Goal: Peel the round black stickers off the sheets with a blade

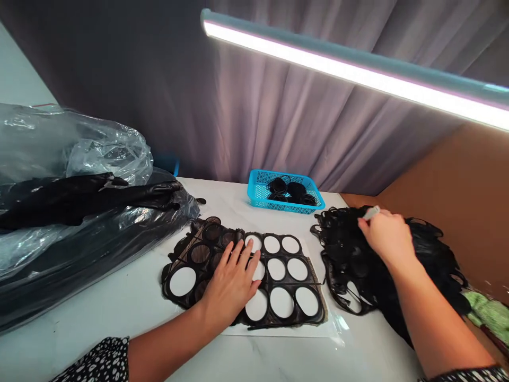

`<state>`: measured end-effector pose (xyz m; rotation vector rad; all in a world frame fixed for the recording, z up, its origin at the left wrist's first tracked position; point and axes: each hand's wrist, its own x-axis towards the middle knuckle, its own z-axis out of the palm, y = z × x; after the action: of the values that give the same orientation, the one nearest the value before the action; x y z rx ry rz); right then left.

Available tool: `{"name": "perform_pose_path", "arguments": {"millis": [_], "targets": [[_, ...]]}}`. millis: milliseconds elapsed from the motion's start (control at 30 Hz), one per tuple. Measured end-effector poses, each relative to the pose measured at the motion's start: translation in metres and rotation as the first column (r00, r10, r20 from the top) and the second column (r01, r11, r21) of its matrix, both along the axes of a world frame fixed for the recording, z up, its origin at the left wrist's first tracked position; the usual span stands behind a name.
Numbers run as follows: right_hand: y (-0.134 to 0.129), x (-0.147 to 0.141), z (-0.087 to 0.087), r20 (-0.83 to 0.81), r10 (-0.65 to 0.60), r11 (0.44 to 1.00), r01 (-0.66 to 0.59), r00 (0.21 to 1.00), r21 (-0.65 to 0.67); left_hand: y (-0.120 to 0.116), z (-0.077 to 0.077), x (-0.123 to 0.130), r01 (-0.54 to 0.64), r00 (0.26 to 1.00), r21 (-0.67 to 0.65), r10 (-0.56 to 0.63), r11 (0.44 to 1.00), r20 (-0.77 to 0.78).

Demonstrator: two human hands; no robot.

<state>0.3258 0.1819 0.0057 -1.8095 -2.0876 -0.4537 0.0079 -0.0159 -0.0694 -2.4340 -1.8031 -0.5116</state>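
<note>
Head view: black mesh sheet point(267, 284) with oval cut-outs lies flat on a pale backing sheet point(278, 331) on the white desk point(119, 318). Left hand point(230, 284) rests on the mesh, grip apart, fingers spread. Right hand point(384, 236), grip clamped on a pale stick point(371, 213), sits over curly black hair point(342, 254) just right of the mesh. Blue plastic basket point(262, 183) holding black rings point(296, 190) stands beyond; a clear plastic bag point(107, 154) lies at left.

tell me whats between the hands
In the head view, the right part of a dark mesh sheet with oval holes lies between the left hand and right hand, then the edge of curly black hair.
</note>
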Motion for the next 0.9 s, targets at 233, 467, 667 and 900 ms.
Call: {"name": "perform_pose_path", "arguments": {"millis": [233, 467, 667, 900], "targets": [[-0.04, -0.06, -0.036, -0.52, 0.391, 0.813, -0.55, 0.759, -0.192, -0.006, 0.023, 0.09, 0.42, 0.907, -0.065, -0.421, 0.905, 0.003], [-0.046, -0.082, -0.077, -0.626, 0.439, 0.711, -0.675, 0.645, -0.196, -0.004, 0.0, 0.122, 0.47, 0.881, -0.001, -0.47, 0.882, -0.058], [-0.038, -0.057, -0.072, -0.518, 0.45, 0.78, -0.603, 0.727, -0.169, -0.001, 0.029, 0.111, 0.453, 0.885, -0.009, -0.449, 0.891, 0.125], [-0.101, -0.066, -0.044, -0.582, 0.471, 0.739, -0.657, 0.664, -0.151, -0.046, 0.033, -0.066, -0.164, 0.964, 0.036, 0.152, 0.986, 0.217]]}}
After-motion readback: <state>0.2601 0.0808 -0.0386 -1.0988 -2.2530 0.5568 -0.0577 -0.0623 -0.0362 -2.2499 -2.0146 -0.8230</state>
